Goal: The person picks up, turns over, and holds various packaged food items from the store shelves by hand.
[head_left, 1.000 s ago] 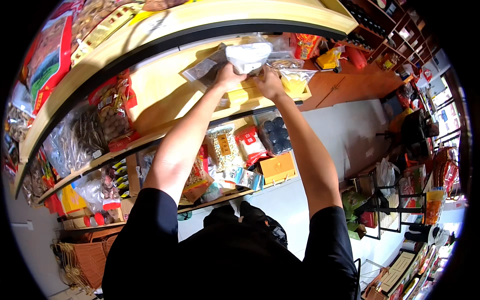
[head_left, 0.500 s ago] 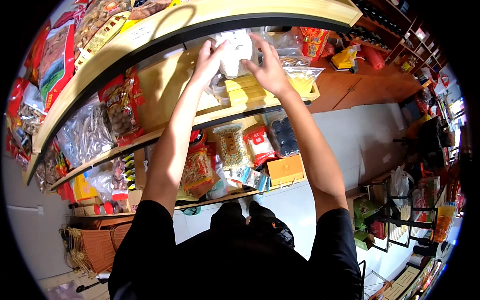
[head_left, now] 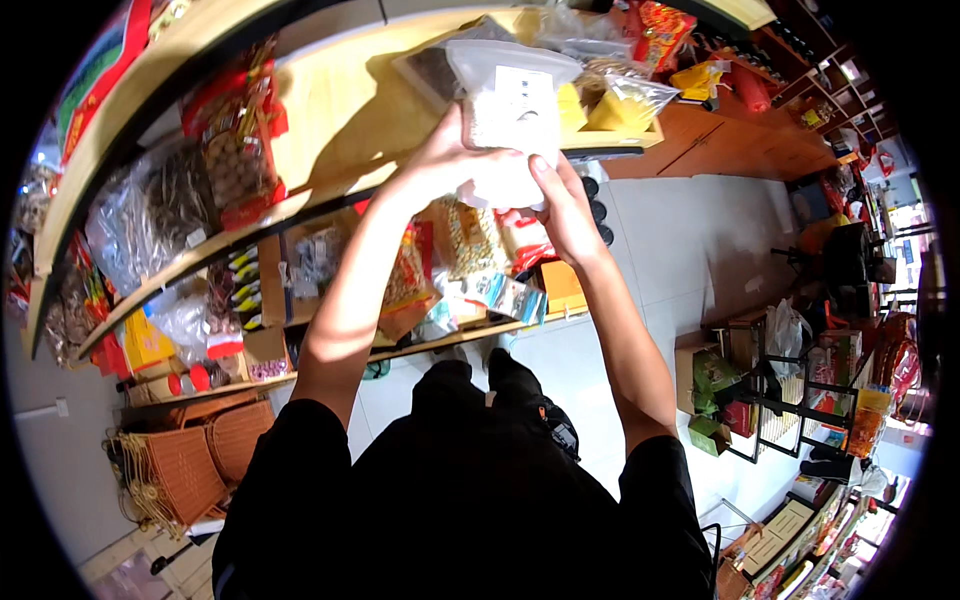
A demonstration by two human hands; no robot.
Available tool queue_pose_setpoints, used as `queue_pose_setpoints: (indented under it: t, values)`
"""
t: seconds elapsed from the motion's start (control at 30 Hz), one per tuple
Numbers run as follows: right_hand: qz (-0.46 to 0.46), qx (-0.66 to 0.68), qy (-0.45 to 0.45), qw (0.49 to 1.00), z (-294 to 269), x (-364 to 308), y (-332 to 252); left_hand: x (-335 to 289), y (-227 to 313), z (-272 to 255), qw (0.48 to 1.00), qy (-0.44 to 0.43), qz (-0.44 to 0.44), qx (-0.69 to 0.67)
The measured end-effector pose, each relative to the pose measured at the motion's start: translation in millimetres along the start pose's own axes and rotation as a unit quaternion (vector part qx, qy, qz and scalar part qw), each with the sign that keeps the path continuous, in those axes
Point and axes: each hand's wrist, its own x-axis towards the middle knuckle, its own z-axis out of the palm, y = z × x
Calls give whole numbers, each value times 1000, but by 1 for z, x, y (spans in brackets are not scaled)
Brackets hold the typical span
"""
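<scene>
A clear plastic bag of pale, whitish contents (head_left: 512,125), with a white label on its front, is held up before the shelf. My left hand (head_left: 447,158) grips its left side and lower part. On the right lower edge, my right hand (head_left: 563,205) has its thumb laid over the bag. Both hands are closed on it, and glare washes out its lower end. Behind the bag lies a darker clear packet (head_left: 425,72), partly hidden. A yellow packet in clear wrap (head_left: 622,108) rests on the shelf to the right.
Left on the wooden shelf (head_left: 335,100) stand red-trimmed bags (head_left: 235,150) and a clear bag of dried goods (head_left: 150,235). The lower shelf holds bags of mixed grains (head_left: 468,245) and an orange box (head_left: 563,287). Wicker baskets (head_left: 178,470) sit lower left; a black rack (head_left: 775,400) stands right.
Both hands have drawn the bag off the shelf, toward me and to the right. It now stands upright with its label showing, and my left hand has shifted lower on it.
</scene>
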Motion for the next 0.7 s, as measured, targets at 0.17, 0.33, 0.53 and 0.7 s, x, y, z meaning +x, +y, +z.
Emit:
queue_pose_setpoints:
  t: [0.17,0.33,0.53,0.7]
  values:
    - [14,30,48,998,29,-49,45,-51,-45,-8,1000,-11,-12,-20]
    - [89,26,88,992,58,-103,82,-127,-65,0,980,-13,-109,-164]
    - [198,11,102,975,91,-144,109,-204,-93,5,963,32,-89,-251]
    - [342,26,112,933,123,-155,140,-252,-119,-20,961,93,-244,-92]
